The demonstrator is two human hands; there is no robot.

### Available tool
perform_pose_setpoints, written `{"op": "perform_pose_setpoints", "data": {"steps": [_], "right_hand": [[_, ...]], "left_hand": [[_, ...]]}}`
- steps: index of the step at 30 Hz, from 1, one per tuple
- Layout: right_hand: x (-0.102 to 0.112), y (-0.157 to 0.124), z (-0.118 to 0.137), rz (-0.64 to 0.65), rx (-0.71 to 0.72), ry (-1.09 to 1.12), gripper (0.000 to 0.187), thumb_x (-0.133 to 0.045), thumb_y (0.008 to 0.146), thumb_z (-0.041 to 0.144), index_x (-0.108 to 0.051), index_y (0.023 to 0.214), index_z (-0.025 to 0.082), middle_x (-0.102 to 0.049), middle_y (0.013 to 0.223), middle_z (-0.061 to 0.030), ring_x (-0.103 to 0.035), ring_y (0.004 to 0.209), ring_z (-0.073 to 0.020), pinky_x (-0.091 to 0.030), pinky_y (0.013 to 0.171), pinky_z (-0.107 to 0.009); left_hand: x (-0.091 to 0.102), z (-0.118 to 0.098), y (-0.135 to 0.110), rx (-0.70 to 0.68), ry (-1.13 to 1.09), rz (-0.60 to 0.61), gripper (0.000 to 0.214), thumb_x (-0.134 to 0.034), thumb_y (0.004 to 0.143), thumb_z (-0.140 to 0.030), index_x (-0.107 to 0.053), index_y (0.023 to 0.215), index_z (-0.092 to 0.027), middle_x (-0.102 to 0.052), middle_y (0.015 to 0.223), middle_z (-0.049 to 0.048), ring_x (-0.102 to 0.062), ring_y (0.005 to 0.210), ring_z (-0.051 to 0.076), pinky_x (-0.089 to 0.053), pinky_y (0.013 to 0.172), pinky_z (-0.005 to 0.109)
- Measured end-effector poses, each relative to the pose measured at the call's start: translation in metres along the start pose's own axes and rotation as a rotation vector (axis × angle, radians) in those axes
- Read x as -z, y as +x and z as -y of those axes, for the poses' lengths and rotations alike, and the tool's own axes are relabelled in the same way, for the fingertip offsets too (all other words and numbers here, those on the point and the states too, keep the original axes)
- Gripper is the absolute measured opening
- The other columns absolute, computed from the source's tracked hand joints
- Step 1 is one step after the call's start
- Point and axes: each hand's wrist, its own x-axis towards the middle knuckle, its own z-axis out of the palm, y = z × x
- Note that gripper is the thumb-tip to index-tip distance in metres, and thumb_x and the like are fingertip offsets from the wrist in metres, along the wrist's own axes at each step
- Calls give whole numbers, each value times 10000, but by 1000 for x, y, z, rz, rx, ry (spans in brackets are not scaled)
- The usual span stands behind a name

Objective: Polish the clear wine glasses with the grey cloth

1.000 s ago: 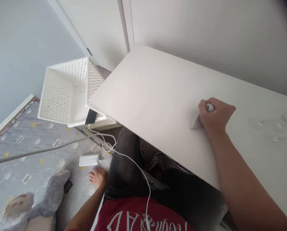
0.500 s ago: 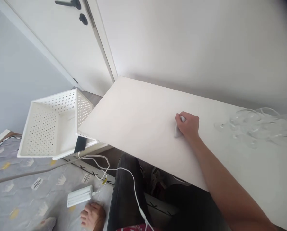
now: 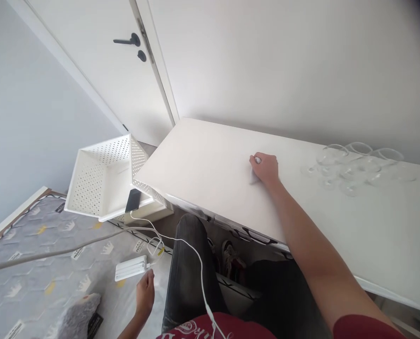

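Observation:
My right hand [image 3: 265, 167] is closed around a bunched pale grey cloth [image 3: 254, 176]. The cloth touches the white top of a long cabinet [image 3: 202, 155]. To the right of that hand, several clear wine glasses [image 3: 360, 165] are grouped on the cabinet top. My left hand [image 3: 145, 293] is low on the left, over the mattress [image 3: 104, 263], with its fingers curled in and nothing visible in them. A white power bank [image 3: 131, 268] with a cable plugged in lies just beyond this hand.
A white perforated basket [image 3: 86, 181] stands left of the cabinet, a dark phone [image 3: 133, 200] at its near rim. A white cable [image 3: 195, 254] crosses my leg. A grey plush thing [image 3: 77, 313] lies on the mattress. Behind are a door [image 3: 100, 66] and a wall [image 3: 283, 66].
The view has shifted, so most things sit lower or further right. My left hand has gone from resting on the mattress with fingers forward to curled. My right hand still grips the cloth.

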Motion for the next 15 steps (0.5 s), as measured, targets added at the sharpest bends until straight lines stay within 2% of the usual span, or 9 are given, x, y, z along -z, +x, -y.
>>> {"op": "perform_pose_setpoints", "data": {"steps": [2, 5, 8, 12, 15], "right_hand": [[1, 0, -1, 21, 10, -14, 303, -535, 914, 416, -568, 689, 217, -506, 616, -1, -375, 625, -167, -282, 644, -298], [2, 0, -1, 66, 30, -47, 317, -519, 945, 441, -615, 750, 210, -550, 657, -11, -403, 658, -173, -278, 660, -297], [2, -4, 2, 110, 59, -100, 338, -470, 990, 448, -646, 831, 207, -583, 704, -25, -431, 686, -181, -266, 660, -298], [3, -24, 10, 224, 273, -269, 315, -401, 1037, 348, -641, 926, 177, -627, 894, -91, -483, 786, -197, -261, 658, -311], [11, -52, 11, 241, 393, -359, 285, -381, 1048, 304, -619, 994, 158, -618, 1016, -136, -496, 832, -218, -303, 697, -327]], "left_hand": [[2, -27, -18, -205, -126, 20, 527, -382, 946, -641, -390, 609, -237, -522, 600, 40, -569, 618, 223, -515, 627, 365], [5, -72, -50, -405, -272, 12, 465, -410, 1015, -467, -399, 616, -227, -488, 601, 26, -509, 560, 184, -443, 547, 326], [18, -113, -76, -602, -320, -48, 418, -424, 1020, -309, -416, 611, -225, -479, 598, 30, -479, 532, 175, -398, 513, 326], [43, -151, -89, -994, -390, -14, 336, -399, 1010, -220, -501, 690, -233, -500, 603, 35, -508, 548, 181, -388, 513, 327], [61, -170, -95, -1122, -416, 27, 314, -372, 1013, -196, -526, 744, -240, -526, 623, 41, -524, 557, 189, -400, 512, 330]]}}
